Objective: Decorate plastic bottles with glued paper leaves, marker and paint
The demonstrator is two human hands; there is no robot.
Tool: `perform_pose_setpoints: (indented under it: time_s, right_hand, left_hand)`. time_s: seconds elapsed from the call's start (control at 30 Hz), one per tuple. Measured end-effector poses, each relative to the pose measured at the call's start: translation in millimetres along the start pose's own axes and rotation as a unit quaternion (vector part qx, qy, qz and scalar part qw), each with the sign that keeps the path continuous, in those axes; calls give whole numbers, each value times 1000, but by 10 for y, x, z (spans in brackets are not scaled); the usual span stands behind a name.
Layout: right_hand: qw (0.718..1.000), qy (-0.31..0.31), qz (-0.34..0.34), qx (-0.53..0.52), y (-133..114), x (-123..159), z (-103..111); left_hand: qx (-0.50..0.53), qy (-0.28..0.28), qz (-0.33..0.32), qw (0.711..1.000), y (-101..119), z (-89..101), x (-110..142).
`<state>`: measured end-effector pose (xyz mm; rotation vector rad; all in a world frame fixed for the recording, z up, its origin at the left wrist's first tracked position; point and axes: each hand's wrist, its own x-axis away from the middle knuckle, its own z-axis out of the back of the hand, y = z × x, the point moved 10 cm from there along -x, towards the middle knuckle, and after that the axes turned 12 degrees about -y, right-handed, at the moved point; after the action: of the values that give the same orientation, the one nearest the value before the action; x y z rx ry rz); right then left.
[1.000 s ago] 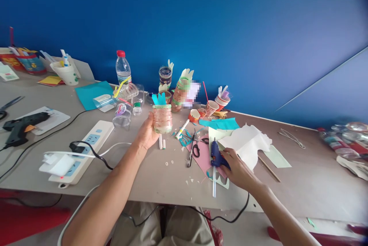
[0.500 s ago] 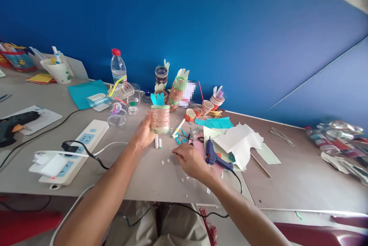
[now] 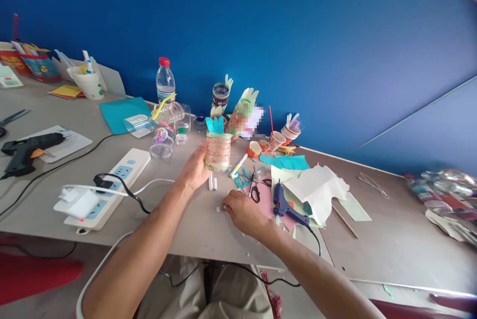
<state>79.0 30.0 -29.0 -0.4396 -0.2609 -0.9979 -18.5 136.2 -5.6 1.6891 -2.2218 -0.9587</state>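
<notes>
My left hand [image 3: 195, 167] grips a cup [image 3: 218, 152] cut from a plastic bottle, pinkish with green bands and a blue paper cutout standing at its rim. The cup is held upright just above the table. Low over the tabletop, my right hand [image 3: 244, 213] has its fingers pinched together at a small white ring. A second small white ring [image 3: 218, 209] lies on the table just left of those fingertips. Behind the right hand are scissors [image 3: 255, 191] and a blue glue gun [image 3: 286, 205]. Two short white marker-like pieces [image 3: 212, 182] sit below the cup.
A white power strip [image 3: 112, 191] with plugs and cables lies at left, near a black glue gun [image 3: 32, 152]. Bottles [image 3: 166, 80], decorated containers [image 3: 240, 116] and paper cups [image 3: 277, 141] line the blue wall. Crumpled white paper [image 3: 316, 186] covers part of the right side.
My right hand has come down and left to the small white rings, its fingertips now at one of them. The left hand still holds the cup. The whole view has shifted slightly.
</notes>
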Motion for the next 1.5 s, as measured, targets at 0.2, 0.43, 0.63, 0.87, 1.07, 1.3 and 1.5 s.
perform_pose_setpoints:
  time_s: [0.2, 0.43, 0.63, 0.87, 1.07, 1.3, 1.5]
  right_hand:
    - [999, -27, -14, -13, -20, -14, 14]
    - [999, -43, -5, 1, -44, -27, -4]
    - [999, -49, 10, 17, -53, -35, 9]
    - [997, -43, -22, -58, 51, -20, 62]
    - [987, 3, -39, -159, 182, 161, 423]
    - [978, 158, 75, -115, 31, 380, 1196]
    - [952, 237, 167, 97, -243, 394, 1597]
  left_hand:
    - [-10, -11, -5, 1000, 12, -27, -4]
    - [-19, -21, -22, 999, 38, -44, -7]
    - [-27, -29, -26, 999, 54, -33, -15]
    - [-32, -35, -20, 999, 44, -20, -10]
    - [-22, -26, -30, 999, -1, 7, -17]
    - [-68, -17, 4, 998, -81, 7, 22]
    - [-101, -42, 38, 993, -179, -113, 36]
